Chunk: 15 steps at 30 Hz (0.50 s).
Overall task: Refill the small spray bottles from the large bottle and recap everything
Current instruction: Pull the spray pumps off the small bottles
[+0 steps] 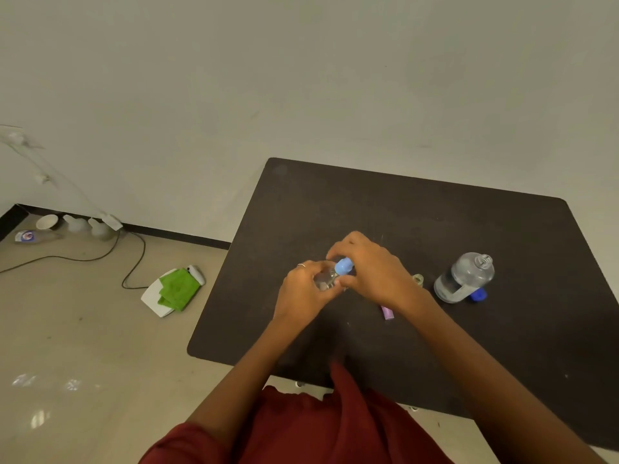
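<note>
A: Red shirt (pixel 301 430) fills the bottom edge, nearest the lens; both my forearms run out from it over the dark table (pixel 435 229).

B: Hands?

A: My left hand (pixel 303 293) has its fingers curled round a small clear spray bottle (pixel 326 279), held tilted above the table's middle. My right hand (pixel 371 266) pinches the bottle's blue cap (pixel 344 265) between thumb and fingertips. Both hands are clamped on something. Whether the cap is seated on the neck, I cannot tell.

B: Large bottle?

A: On the table to my right, well apart from my hands. Large bottle (pixel 464 277) is clear, mouth uncovered, liquid inside. Its dark blue cap (pixel 479 294) lies touching its base.

B: Other items?

A: A second small bottle (pixel 417 280) peeks out just beyond my right wrist, mostly hidden. A purple cap (pixel 387 312) lies on the table under my right forearm.

B: Off the table?

A: A green cloth (pixel 177 289) on a white object on the floor to my left; a black cable (pixel 134 259) beside it.
</note>
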Available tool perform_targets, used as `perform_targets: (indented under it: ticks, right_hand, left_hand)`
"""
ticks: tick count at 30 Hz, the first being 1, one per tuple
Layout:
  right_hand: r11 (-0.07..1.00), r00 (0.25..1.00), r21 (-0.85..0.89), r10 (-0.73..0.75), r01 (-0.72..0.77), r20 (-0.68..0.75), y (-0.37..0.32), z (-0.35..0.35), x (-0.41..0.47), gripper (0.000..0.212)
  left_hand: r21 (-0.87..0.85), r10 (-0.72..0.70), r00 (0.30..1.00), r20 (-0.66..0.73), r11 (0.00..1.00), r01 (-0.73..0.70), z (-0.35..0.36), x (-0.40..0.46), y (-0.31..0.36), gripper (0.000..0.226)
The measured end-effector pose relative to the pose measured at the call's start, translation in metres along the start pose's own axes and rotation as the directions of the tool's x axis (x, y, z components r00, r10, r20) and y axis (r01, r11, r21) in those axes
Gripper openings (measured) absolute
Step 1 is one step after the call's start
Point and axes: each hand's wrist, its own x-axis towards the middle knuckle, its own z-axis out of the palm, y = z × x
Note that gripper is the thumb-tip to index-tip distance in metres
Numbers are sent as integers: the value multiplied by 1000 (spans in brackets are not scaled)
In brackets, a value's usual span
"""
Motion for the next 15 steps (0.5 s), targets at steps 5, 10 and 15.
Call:
perform_targets:
  ticks: [5,10,15]
  right_hand:
    - [997,996,-1,80,-80,-38,0,7,4,21]
    - [992,999,128,10,-3,-53,5,12,6,24]
    - [987,992,149,71,-55,-100,8,15,14,9]
  left_hand:
    - [-6,10,1000,8,1000,-9,1,2,-2,39]
    - [15,-2,999,43,1000,2,2,6,-10,40]
    - [-7,-9,998,65,1000,9,4,12,-13,39]
